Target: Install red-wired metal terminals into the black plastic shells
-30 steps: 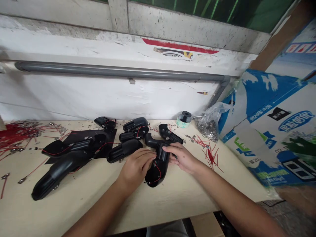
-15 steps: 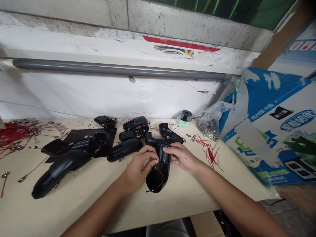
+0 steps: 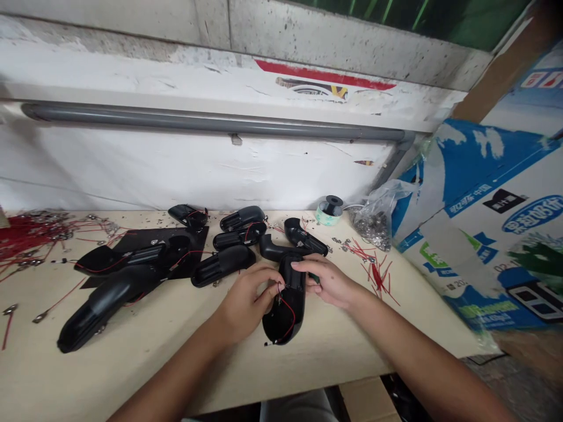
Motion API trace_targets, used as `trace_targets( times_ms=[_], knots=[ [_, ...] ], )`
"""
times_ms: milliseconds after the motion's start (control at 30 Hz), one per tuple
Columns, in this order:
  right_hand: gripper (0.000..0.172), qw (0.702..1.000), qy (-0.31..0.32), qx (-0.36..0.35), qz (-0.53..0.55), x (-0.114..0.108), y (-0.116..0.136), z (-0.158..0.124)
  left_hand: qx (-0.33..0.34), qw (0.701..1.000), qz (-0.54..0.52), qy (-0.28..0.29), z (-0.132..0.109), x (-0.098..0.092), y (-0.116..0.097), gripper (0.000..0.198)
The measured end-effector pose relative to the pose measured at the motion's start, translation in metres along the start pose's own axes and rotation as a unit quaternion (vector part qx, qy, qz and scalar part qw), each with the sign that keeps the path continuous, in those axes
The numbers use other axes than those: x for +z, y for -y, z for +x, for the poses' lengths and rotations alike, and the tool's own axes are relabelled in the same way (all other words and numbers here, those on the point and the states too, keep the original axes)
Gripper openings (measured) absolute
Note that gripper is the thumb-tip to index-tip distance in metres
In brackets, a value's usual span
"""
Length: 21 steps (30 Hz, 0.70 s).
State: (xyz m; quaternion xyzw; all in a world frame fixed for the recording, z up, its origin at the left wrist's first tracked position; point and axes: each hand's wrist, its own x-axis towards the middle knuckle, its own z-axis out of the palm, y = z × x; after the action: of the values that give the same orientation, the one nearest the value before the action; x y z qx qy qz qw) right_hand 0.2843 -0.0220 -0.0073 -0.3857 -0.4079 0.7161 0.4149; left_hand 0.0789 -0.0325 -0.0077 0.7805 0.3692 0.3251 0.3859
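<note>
A black plastic housing (image 3: 285, 310), curved like a mirror shell, stands on the table (image 3: 145, 351) with its rounded end toward me. A thin red wire (image 3: 288, 316) runs over its hollow face. My left hand (image 3: 248, 296) pinches the wire near a small metal part at the housing's upper end. My right hand (image 3: 328, 281) grips the housing's far end from the right. Another black arm-shaped piece (image 3: 275, 251) lies just beyond my hands, touching the held housing. What the fingers cover is hidden.
Several wired black housings (image 3: 222, 265) lie to the left, some on a black sheet (image 3: 193, 234). A red wire tangle (image 3: 30, 231) lies far left. A tape spool (image 3: 329, 211), a bag of metal parts (image 3: 373, 223) and a printed carton (image 3: 475, 234) stand behind and right.
My left hand has shifted up and right along the housing to the wire. The housing has turned slightly and moved a little to the right.
</note>
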Motion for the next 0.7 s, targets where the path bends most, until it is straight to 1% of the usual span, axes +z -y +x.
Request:
trace_targets(
  times_ms=[133, 233, 367, 500, 700],
  knots=[
    [0.037, 1.0, -0.003, 0.003, -0.006, 0.001, -0.0007, 0.0003, -0.002, 1.0, 0.016, -0.018, 0.0001, 0.0021, 0.0022, 0.015],
    [0.036, 1.0, -0.017, 0.023, -0.008, 0.0011, -0.0009, 0.0008, -0.003, 0.999, 0.039, -0.005, -0.0006, 0.002, 0.0045, 0.016],
    [0.034, 0.999, -0.015, 0.038, -0.002, 0.0011, -0.0012, 0.001, 0.015, 0.998, 0.063, 0.012, -0.0001, -0.0012, 0.0036, 0.016],
    [0.034, 0.999, -0.017, 0.037, 0.005, 0.0011, -0.0017, 0.0011, 0.012, 0.999, 0.037, 0.029, 0.0007, -0.0042, -0.0002, 0.015],
    [0.029, 0.998, 0.004, 0.055, -0.029, 0.0025, -0.0011, -0.0003, -0.006, 0.998, -0.01, 0.069, -0.0013, -0.005, -0.0016, 0.012]
  ],
)
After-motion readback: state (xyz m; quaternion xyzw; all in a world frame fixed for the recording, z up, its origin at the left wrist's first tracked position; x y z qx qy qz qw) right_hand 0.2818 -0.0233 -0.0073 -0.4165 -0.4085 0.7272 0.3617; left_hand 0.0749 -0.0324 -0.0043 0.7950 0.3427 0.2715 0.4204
